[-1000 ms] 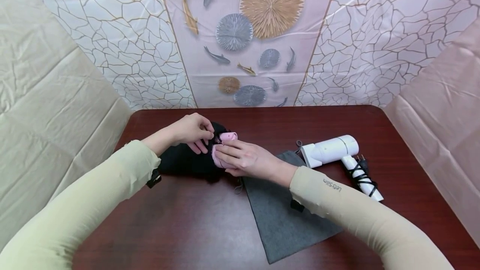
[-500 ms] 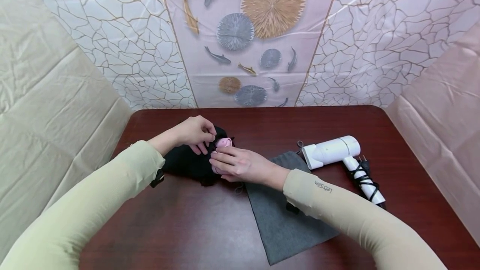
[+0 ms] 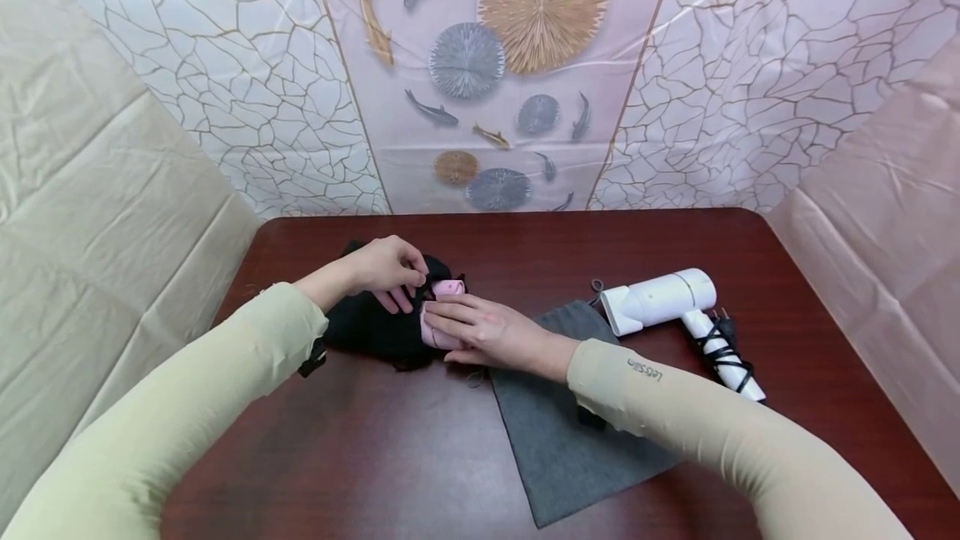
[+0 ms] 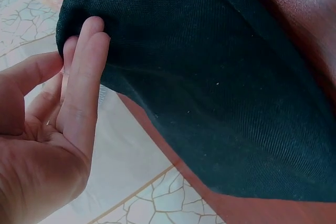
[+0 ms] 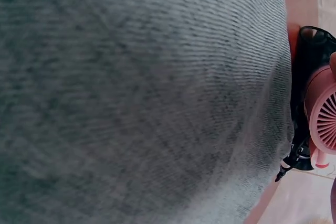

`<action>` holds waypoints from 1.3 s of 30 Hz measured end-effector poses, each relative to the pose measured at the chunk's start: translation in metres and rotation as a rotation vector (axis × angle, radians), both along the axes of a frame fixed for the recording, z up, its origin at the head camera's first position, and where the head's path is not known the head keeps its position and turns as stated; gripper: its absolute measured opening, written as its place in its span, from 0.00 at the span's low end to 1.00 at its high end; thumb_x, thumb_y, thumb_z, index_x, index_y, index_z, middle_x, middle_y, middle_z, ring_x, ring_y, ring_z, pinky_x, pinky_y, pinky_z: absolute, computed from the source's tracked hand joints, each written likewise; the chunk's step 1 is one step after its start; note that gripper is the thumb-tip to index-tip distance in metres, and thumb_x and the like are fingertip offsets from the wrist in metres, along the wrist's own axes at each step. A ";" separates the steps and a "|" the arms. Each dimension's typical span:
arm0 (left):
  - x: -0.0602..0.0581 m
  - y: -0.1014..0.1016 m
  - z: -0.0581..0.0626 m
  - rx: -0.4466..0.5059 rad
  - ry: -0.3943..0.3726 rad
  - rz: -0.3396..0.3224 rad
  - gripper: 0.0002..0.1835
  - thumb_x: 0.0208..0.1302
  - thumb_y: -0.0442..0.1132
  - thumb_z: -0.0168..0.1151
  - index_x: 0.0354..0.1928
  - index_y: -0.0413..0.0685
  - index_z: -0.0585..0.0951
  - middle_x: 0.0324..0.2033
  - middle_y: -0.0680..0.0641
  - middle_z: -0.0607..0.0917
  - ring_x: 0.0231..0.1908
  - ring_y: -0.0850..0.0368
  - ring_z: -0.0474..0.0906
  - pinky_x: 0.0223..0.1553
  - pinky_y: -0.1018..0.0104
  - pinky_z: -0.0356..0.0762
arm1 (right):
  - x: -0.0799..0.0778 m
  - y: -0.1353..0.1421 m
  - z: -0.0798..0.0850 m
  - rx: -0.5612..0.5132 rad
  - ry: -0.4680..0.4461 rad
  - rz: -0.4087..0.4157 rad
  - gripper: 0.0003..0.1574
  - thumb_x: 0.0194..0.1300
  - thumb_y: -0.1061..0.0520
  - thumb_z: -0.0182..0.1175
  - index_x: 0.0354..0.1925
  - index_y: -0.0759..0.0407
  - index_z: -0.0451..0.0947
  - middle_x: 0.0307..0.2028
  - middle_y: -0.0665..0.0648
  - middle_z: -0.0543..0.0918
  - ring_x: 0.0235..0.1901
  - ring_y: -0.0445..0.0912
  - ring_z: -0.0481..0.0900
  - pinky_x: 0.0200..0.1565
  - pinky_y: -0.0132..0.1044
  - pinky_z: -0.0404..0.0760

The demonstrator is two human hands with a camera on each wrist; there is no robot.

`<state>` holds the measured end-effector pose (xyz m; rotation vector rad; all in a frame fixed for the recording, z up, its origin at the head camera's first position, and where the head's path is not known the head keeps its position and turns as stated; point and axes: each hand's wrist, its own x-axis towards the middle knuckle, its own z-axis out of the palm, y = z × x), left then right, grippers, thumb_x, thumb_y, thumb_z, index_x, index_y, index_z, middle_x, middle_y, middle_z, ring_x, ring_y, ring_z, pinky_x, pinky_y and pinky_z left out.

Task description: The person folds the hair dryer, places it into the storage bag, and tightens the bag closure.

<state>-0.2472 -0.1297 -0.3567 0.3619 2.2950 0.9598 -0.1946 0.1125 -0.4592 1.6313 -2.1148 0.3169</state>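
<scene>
My left hand [image 3: 386,267] pinches the mouth edge of a black cloth bag [image 3: 375,330] at the left-middle of the table. In the left wrist view the thumb and fingers hold the rim of the black bag [image 4: 199,87]. A pink hair dryer [image 3: 437,333] sticks out of the bag's mouth, the rest hidden in the cloth. My right hand [image 3: 495,330] grips it from the right, fingers over its top. In the right wrist view the ribbed vent end of the pink hair dryer [image 5: 321,111] shows at the right edge, beside dark cloth.
A grey cloth bag [image 3: 555,440] lies flat under my right forearm and fills most of the right wrist view. Right of it rests a white hair dryer [image 3: 663,300], its black cord [image 3: 727,352] wound round the handle. Patterned cloth walls stand behind the table.
My right hand has shifted slightly left with the pink hair dryer, whose upper part now sits lower and closer to the bag. The left hand keeps its hold on the bag's edge.
</scene>
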 end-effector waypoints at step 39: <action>0.003 0.004 -0.003 0.000 -0.006 0.049 0.10 0.77 0.31 0.60 0.54 0.33 0.83 0.36 0.37 0.89 0.33 0.44 0.93 0.33 0.53 0.91 | 0.014 0.012 -0.007 -0.066 -0.094 -0.125 0.43 0.62 0.51 0.80 0.69 0.65 0.78 0.65 0.62 0.82 0.62 0.53 0.80 0.63 0.42 0.82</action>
